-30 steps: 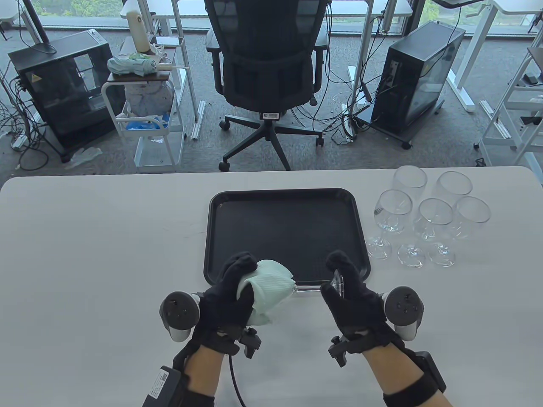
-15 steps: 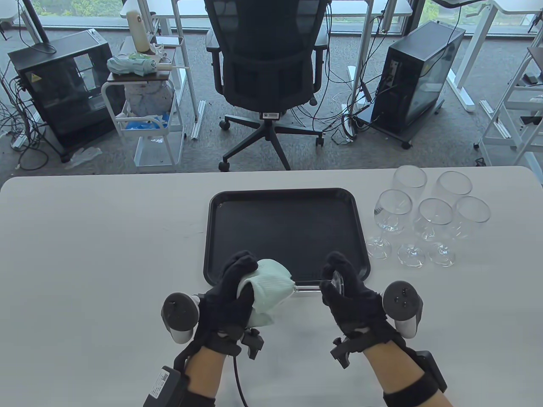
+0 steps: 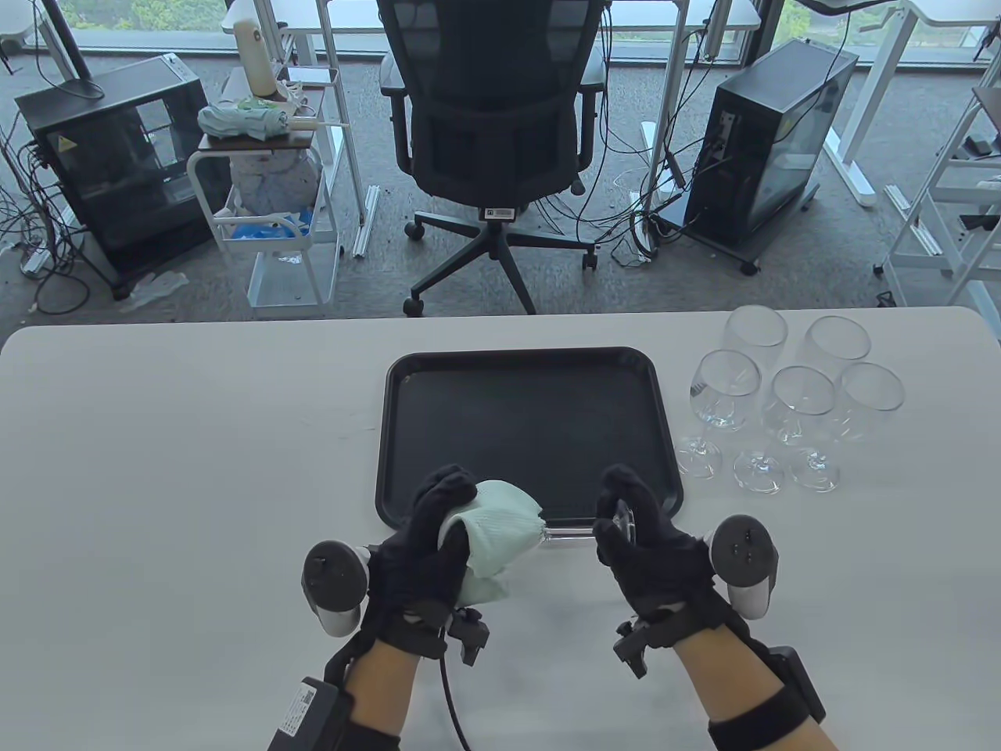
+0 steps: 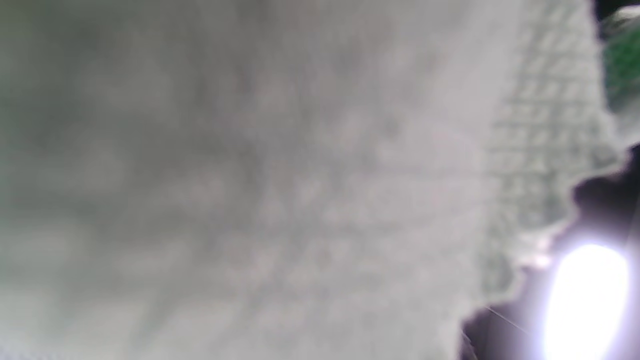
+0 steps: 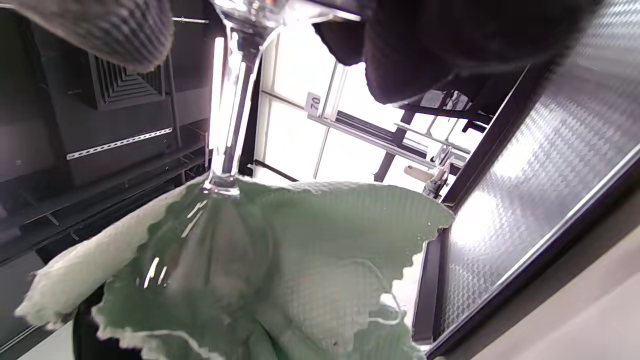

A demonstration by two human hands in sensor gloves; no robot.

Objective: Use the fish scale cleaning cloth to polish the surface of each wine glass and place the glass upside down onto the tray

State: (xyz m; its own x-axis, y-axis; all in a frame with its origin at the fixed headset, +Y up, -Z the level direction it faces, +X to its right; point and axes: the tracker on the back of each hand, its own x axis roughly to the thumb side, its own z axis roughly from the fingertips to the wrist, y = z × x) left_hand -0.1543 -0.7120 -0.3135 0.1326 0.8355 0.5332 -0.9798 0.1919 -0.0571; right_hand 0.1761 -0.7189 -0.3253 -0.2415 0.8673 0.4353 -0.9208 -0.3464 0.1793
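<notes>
The right hand (image 3: 649,540) grips the foot of a wine glass (image 3: 575,533), fingers curled round the base, while the left hand (image 3: 426,540) grips the pale green fish scale cleaning cloth (image 3: 496,532) bunched round the bowl. The glass lies on its side between the two hands, held in the air just above the near rim of the black tray (image 3: 532,360), its long axis running left to right across the person: bowl toward the left hand, stem (image 3: 569,534) bare in the gap, foot toward the right. From the right wrist view the stem (image 5: 230,100) runs down from the fingers (image 5: 425,45) into the cloth (image 5: 310,240), which wraps the bowl so that little glass shows. The left wrist view is filled by blurred cloth and tells nothing more. The tray lies directly beyond the glass and stands empty, so this is judged to be the first glass, with polishing in hand. Setting it down rim first would call for swinging the bowl end downward and away, and the right hand on the foot looks better placed to carry that turn once the cloth comes off. Five more wine glasses (image 3: 790,399) stand upright on the white worktop (image 3: 195,438), just right of the tray and nearer the right hand.
</notes>
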